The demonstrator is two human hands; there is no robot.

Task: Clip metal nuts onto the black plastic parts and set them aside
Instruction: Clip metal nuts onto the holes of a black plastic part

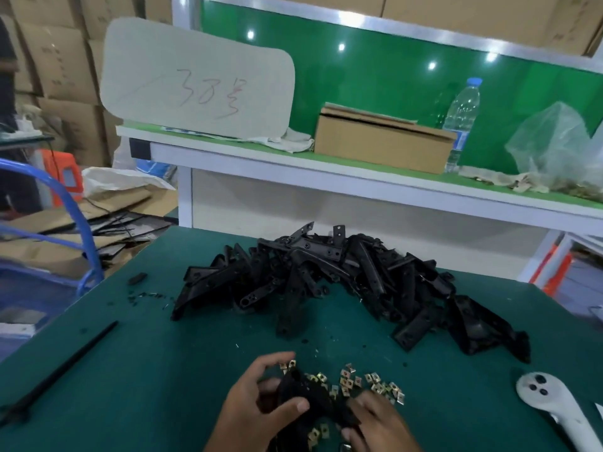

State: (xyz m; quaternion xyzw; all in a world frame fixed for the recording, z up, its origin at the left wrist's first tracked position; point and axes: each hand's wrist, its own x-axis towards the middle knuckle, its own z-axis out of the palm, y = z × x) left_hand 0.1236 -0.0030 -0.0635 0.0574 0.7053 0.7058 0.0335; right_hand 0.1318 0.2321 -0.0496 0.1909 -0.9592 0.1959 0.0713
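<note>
My left hand curls round a black plastic part over the nuts on the bench. My right hand grips its blurred, half-hidden lower end.

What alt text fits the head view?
Both hands, left hand and right hand, hold a black plastic part over scattered metal nuts on a green mat. Behind lies a pile of black parts.
</note>
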